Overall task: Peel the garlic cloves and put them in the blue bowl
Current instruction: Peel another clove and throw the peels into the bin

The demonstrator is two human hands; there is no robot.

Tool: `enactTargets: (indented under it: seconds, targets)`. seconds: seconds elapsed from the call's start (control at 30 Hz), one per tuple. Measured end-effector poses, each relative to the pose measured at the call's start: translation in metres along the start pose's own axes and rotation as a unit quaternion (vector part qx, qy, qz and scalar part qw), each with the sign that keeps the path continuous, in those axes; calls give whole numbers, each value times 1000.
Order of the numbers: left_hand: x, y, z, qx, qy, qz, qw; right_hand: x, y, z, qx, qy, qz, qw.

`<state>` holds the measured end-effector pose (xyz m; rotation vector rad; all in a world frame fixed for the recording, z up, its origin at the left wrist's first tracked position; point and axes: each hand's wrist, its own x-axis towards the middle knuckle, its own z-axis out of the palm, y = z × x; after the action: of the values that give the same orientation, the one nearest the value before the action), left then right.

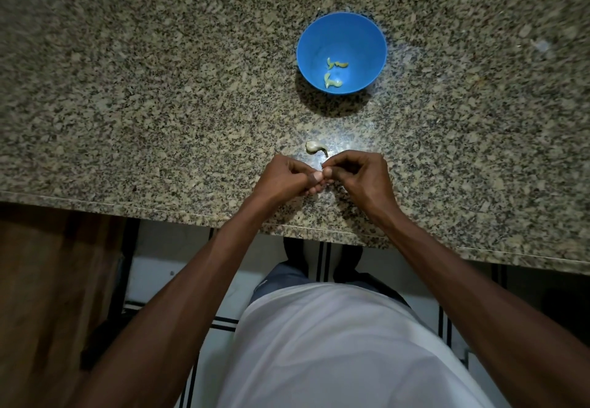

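A blue bowl (341, 29) stands on the granite counter, far from me and slightly right of centre. Several pale yellow peeled garlic cloves (333, 81) lie in its bottom. One unpeeled clove (314, 148) with a curled tail lies on the counter just beyond my hands. My left hand (284, 177) and my right hand (357, 174) meet near the counter's front edge, fingertips pinched together on something small. That small thing is almost wholly hidden by my fingers; it looks like a garlic clove.
The speckled granite counter (159, 104) stretches left and right, its front edge running just below my wrists. A brown wooden surface (48, 280) sits lower left. Below the counter are a tiled floor, my white shirt and feet.
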<state>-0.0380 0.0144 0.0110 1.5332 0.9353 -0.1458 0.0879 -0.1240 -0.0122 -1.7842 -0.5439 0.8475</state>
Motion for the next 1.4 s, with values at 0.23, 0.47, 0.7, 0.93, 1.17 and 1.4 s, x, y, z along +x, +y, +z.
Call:
enactTargets:
  seconds: [0.23, 0.47, 0.7, 0.93, 1.17, 1.4]
  targets:
    - [1, -3, 20, 97, 151, 89, 980, 3, 5, -4, 75, -2, 47, 996]
    - [0, -2, 20, 71, 151, 121, 979, 6, 5, -6, 114, -10, 59, 992]
    - [-4, -2, 4, -62, 106, 72, 990, 7, -7, -4, 126, -35, 36, 991]
    - [-4, 3, 4, -57, 98, 74, 991, 8, -6, -6, 113, -41, 24, 992]
    - [-1, 1, 6, 62, 53, 81, 993, 4, -6, -8, 92, -40, 25, 995]
    - [-2, 8, 0, 108, 20, 86, 990, 1, -4, -11, -31, -57, -25, 998]
